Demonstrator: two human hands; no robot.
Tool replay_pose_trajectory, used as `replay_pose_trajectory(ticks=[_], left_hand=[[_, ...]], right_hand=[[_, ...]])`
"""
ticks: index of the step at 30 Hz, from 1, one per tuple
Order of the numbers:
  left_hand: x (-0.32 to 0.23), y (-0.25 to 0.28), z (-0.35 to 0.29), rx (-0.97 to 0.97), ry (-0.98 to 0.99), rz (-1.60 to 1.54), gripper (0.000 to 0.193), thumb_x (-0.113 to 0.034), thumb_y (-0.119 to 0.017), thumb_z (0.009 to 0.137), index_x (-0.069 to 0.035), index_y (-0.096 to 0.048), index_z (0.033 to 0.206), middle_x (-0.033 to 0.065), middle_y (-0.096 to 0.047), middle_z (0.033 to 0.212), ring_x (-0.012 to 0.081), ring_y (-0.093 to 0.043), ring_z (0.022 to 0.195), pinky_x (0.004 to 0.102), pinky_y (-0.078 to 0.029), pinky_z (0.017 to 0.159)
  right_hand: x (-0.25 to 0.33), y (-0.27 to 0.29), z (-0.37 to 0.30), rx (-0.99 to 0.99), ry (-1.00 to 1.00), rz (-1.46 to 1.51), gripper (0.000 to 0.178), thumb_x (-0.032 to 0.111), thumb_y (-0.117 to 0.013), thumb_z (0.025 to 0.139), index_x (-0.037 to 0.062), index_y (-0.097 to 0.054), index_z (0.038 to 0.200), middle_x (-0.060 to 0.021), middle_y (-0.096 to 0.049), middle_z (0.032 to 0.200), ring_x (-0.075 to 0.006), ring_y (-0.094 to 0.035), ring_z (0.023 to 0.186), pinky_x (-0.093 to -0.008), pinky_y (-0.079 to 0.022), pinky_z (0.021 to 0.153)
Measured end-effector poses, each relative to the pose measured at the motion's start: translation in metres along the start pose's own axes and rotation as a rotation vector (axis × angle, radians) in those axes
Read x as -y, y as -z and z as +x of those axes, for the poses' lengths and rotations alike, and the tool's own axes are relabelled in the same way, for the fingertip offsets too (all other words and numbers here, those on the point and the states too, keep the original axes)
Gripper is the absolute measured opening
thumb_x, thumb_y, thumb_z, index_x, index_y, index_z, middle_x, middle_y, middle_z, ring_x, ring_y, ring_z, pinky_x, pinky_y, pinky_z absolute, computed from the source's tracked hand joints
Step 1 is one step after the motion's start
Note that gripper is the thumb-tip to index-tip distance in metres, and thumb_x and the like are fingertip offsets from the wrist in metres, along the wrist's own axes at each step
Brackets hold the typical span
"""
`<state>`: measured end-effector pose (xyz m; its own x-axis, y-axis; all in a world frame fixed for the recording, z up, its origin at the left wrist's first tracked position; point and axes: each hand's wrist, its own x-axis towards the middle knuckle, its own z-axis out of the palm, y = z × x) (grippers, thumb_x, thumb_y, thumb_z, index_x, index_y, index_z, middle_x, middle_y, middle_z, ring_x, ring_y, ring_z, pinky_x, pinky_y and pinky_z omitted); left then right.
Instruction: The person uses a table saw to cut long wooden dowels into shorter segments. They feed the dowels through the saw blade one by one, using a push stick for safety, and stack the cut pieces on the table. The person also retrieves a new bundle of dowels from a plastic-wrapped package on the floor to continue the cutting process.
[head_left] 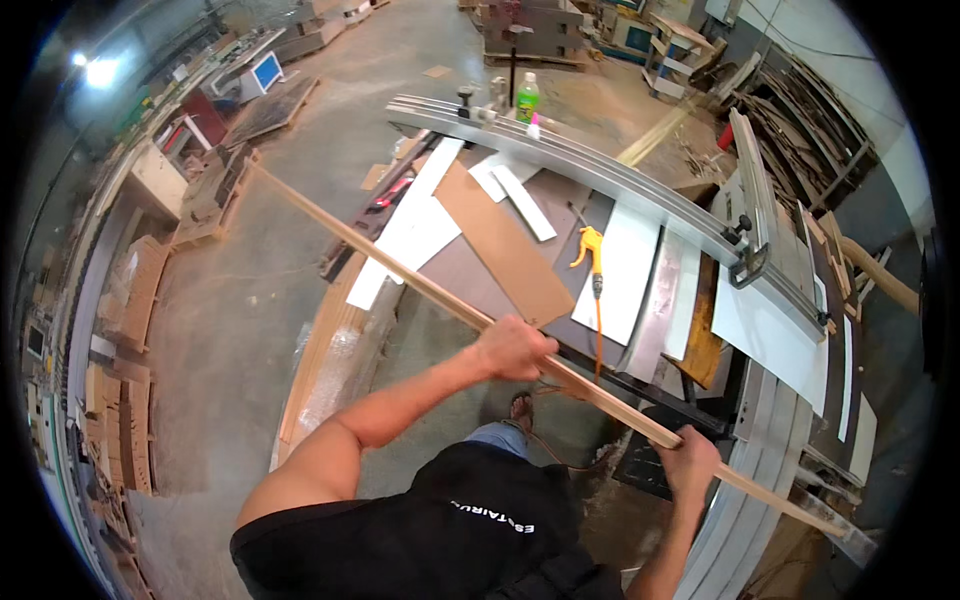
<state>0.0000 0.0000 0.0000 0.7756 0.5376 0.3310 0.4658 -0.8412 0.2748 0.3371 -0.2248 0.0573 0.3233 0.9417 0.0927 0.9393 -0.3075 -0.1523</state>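
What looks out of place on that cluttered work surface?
The brown panel lies askew among white panels, and a yellow gun-shaped tool lies loose near them, which looks untidy. I see no obvious spill.

- A left hand (513, 348) is covering part of a long wooden strip (400, 268); I am not making out its fingertips.
- The right hand (690, 460) is blocking another stretch, while the lower edge is cutting off the right forearm (660, 550).
- A black shirt (420, 530) is running out of frame and hiding most of the blue trousers (498, 435).
- An orange hose (599, 340) is slipping behind the strip, and I am losing its full run.
- A red object (393, 193) is showing too small for me to identify.
- Glare from a lamp (100, 72) is blurring the upper left, where the dark rim is cropping my view.
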Motion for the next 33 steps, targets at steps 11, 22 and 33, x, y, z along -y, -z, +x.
replay_pose_trajectory(ticks=[11,22,33], left_hand=[[0.155,-0.051,0.118,-0.018,0.198,0.008,0.017,-0.009,-0.07,0.066,-0.012,-0.067,0.083,0.0089,-0.068,0.084,0.0302,-0.065,0.085,0.0422,-0.043,0.083],[0.155,-0.088,0.221,0.227,0.372,0.141,0.038,-0.027,-0.082,0.07,-0.007,-0.068,0.099,0.0131,-0.064,0.104,0.0329,-0.059,0.104,0.0482,-0.04,0.096],[-0.075,-0.236,0.431,0.165,0.26,-0.457,0.052,-0.03,-0.075,0.086,-0.001,-0.058,0.126,0.0217,-0.058,0.128,0.0424,-0.053,0.121,0.0469,-0.044,0.103]], right_hand=[[-0.225,0.058,0.024,0.335,-0.446,-0.142,0.069,0.065,-0.089,0.046,0.0023,-0.073,0.068,-0.0154,-0.066,0.065,-0.0361,-0.066,0.067,-0.0455,-0.053,0.069],[-0.294,-0.025,0.167,0.083,-0.163,-0.107,0.073,0.073,-0.084,0.049,0.0042,-0.067,0.067,-0.0112,-0.064,0.07,-0.0291,-0.064,0.069,-0.0429,-0.05,0.068],[-0.327,-0.134,0.324,-0.178,-0.031,0.091,0.048,0.042,-0.086,0.062,0.0083,-0.067,0.09,-0.0082,-0.065,0.094,-0.0282,-0.059,0.1,-0.0456,-0.038,0.099]])
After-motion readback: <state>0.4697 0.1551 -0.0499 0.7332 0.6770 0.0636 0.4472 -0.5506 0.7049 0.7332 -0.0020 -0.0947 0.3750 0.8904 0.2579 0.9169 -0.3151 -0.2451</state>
